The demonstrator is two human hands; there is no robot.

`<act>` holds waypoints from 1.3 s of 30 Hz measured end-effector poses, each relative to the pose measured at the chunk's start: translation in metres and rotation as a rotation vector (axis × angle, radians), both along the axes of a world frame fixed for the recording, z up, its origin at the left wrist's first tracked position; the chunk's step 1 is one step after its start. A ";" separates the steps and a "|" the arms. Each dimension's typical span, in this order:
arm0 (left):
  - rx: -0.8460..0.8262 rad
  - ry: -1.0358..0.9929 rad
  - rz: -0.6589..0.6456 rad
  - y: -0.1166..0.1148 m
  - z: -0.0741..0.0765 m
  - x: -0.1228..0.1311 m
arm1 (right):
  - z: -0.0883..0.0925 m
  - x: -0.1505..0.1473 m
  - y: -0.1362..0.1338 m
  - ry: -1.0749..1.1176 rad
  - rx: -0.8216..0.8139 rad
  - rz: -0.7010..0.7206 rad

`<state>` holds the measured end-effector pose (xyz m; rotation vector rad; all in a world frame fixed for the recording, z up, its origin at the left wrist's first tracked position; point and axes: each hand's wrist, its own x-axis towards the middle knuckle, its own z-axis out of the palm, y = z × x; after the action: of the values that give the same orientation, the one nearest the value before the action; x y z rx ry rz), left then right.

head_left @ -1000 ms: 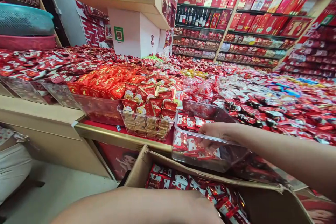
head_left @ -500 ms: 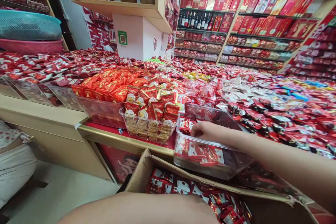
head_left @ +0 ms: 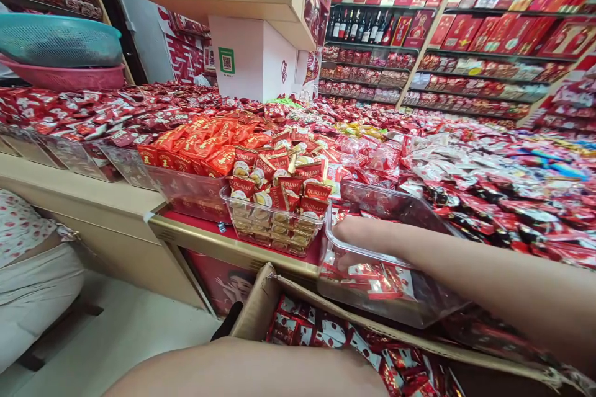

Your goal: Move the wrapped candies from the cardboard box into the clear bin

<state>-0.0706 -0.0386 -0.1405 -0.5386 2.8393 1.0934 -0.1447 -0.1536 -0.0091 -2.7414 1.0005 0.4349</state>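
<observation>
My right hand reaches down into a clear plastic bin at the counter's front edge. Small red-and-white wrapped packets lie in that bin, around and below the hand. The fingers are blurred behind the bin's front wall, so their grip is not readable. Below the bin stands an open cardboard box holding more red-and-white packets. A bare limb, perhaps a knee, covers part of the box at the bottom. My left hand is out of view.
Left of the bin stands a clear tub of durian-labelled packets, beside a bin of orange-red packets. Stacked plastic baskets stand at the far left. A seated person is at the left edge. A shelf unit overhangs the counter.
My right hand has sunk deeper into the clear bin, and its fingers are now behind the front wall. The whole view has shifted slightly, with things lying further right.
</observation>
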 end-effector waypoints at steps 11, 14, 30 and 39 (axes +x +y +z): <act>0.041 -0.129 0.011 -0.008 -0.028 -0.017 | -0.004 -0.009 -0.002 -0.053 0.083 -0.067; 0.026 -0.166 0.032 -0.011 -0.036 -0.024 | -0.003 -0.008 -0.002 -0.034 0.046 -0.081; -0.161 -0.373 -0.094 -0.008 -0.040 -0.009 | 0.000 -0.009 -0.002 -0.131 0.037 -0.078; -0.157 -0.349 0.348 -0.005 -0.062 -0.013 | 0.032 -0.007 0.014 -0.233 -0.324 -0.060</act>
<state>-0.0835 -0.0436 -0.2027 -1.1454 2.5906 0.7197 -0.1519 -0.1401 0.0231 -2.9388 1.1744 -0.0649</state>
